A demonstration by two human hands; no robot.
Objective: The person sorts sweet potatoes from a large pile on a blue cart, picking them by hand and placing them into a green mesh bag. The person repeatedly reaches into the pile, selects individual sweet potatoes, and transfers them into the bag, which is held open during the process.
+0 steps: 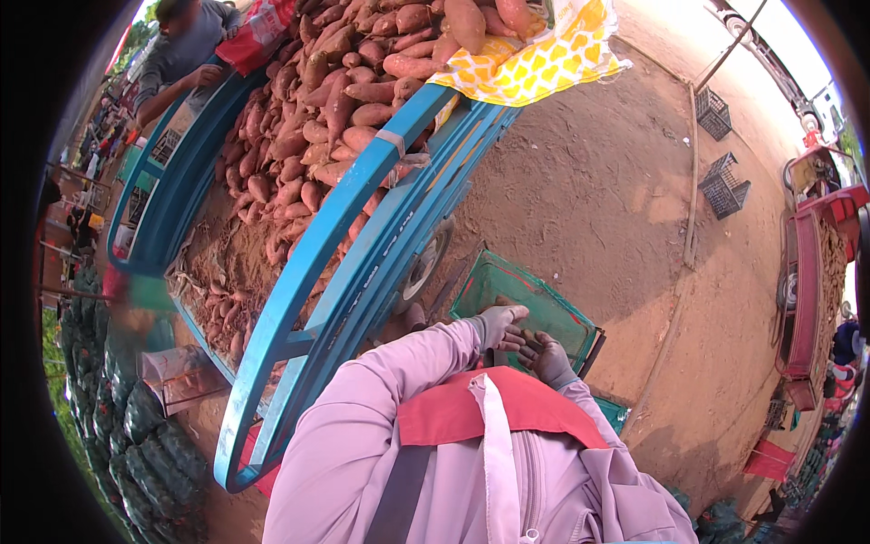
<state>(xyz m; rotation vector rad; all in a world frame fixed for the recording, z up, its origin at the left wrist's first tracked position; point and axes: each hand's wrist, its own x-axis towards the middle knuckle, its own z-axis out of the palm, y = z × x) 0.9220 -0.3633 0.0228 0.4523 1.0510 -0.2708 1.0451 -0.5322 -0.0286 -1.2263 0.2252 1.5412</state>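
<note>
My left hand (503, 328), in a grey glove with bare fingertips, is over the near side of a crate with green mesh lining (547, 292). Its fingers are apart and nothing shows in it. Close beside it my right hand (549, 359), gloved alike, has its fingers towards the left one. A small brownish shape lies at its fingers; whether it is held cannot be told. Another brownish thing shows in the crate behind my left hand. To the left, a blue metal truck bed (340, 224) carries a large heap of sweet potatoes (299, 149).
A yellow-and-white sack (530, 71) hangs over the bed's rail. Across the bed stands a person (183, 54) by a red sack (255, 37). Black plastic crates (724, 185) lie on the ground at right, before a red loaded trailer (805, 292). Filled dark mesh sacks (143, 455) are stacked lower left.
</note>
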